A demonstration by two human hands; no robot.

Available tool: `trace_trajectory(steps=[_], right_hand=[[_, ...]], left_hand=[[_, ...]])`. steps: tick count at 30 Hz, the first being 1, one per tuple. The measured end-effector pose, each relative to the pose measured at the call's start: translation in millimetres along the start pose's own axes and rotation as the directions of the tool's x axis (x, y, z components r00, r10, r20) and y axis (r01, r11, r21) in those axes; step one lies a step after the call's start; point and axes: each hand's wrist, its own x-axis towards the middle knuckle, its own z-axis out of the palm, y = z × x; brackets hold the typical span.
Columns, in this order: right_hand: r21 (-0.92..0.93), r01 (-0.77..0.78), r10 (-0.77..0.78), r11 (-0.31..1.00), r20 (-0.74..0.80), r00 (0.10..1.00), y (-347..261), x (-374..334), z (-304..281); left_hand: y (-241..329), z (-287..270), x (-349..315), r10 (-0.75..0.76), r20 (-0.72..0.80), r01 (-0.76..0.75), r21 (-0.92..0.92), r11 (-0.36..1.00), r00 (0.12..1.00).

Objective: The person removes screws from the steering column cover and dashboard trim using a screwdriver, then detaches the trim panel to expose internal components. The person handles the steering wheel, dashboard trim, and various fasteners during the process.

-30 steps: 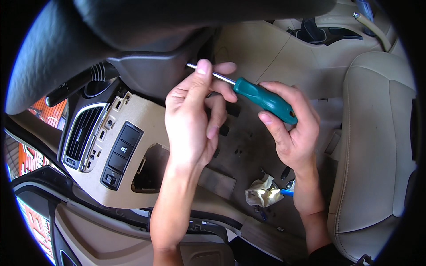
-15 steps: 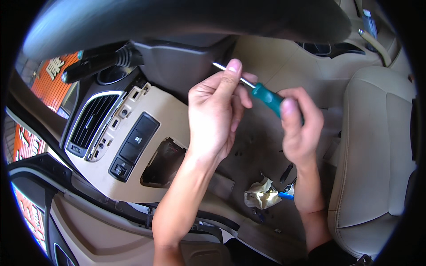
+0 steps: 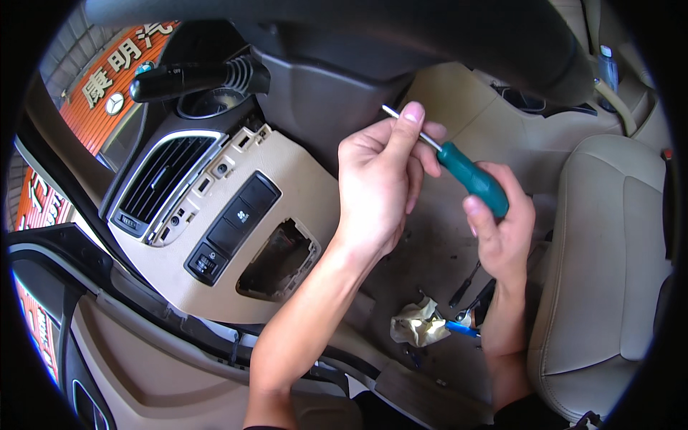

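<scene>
Green-handled screwdriver [image 3: 473,178] midair, near steering wheel [image 3: 534,43], tip angled up-left. Left hand [image 3: 380,172] pinching shaft, right hand [image 3: 510,236] gripping handle's butt end. Step in hand looks like lining tool up, imo; next move calls for steady shaft. Farther out: beige dash panel [image 3: 308,190], crumpled pale cloth or bag [image 3: 416,325] on floor [image 3: 412,276].

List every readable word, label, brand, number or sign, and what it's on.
Wording and brands not copied out; locations only:
Orange signboard, upper left: large pale characters, round emblems.
Orange sign at left edge: pale characters, partly hidden.
Black stalk: small white lettering.
Black switch panel: white symbols; smallest marks too small to read.
Green screwdriver: none visible.
</scene>
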Motion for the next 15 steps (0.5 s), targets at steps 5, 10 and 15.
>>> trace_trajectory(steps=[5, 10, 15], right_hand=[[0.649, -0.577, 0.45, 0.497, 0.375, 0.81, -9, 2, -3], [-0.279, 0.117, -0.176, 0.953, -0.197, 0.964, -20, 8, 22], [0.479, -0.5, 0.434, 0.722, 0.25, 0.866, -17, 14, 6]], left_hand=[[-4, 4, 1, 0.02, -0.017, -0.02, 0.007, 1.0, 1.0], [0, 0, 1, 0.021, -0.006, -0.021, -0.006, 1.0, 1.0], [-6, 1, 1, 0.026, -0.023, -0.027, -0.021, 0.999, 0.999]])
